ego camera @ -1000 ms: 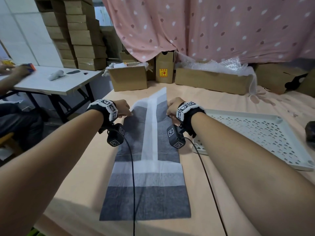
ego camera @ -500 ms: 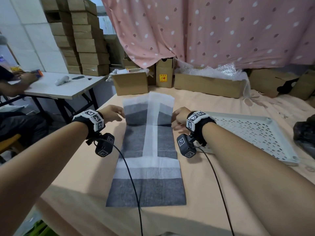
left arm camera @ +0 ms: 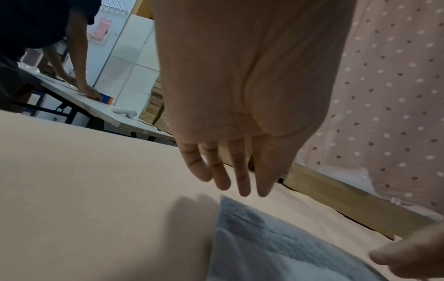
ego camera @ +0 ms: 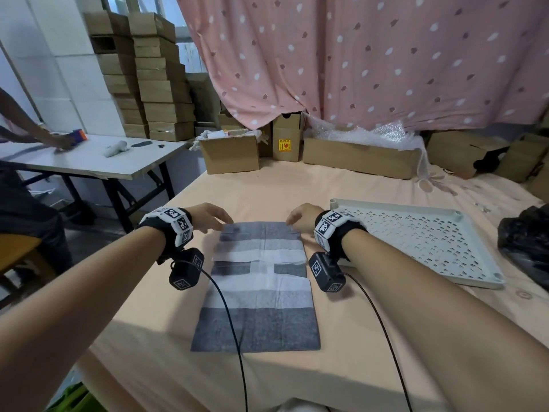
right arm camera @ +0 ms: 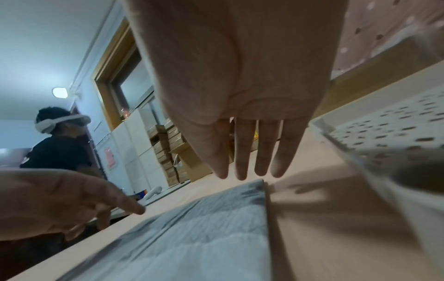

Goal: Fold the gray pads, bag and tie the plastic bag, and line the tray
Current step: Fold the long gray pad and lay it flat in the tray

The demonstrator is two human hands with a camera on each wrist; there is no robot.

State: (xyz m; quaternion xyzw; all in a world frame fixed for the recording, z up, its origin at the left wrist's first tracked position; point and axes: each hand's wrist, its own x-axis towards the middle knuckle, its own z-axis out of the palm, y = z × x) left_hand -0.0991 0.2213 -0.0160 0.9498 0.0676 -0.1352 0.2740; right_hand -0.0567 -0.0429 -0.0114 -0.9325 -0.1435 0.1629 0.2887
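A gray and white pad lies flat on the peach cloth, its far part folded back over itself. My left hand hovers at the fold's far left corner, fingers straight, just above the pad. At the far right corner my right hand is also flat, fingers straight above the pad's edge. Neither hand holds anything. The white perforated tray lies to the right of the pad. A black plastic bag sits at the right edge.
Cardboard boxes and bubble wrap line the table's far edge under a pink dotted curtain. Another person's hand works at a white side table on the left. Camera cables trail from both wrists across the pad.
Both hands held the pad's far end raised, then brought it down toward me and folded it over. They have let go and now hover flat at the fold.
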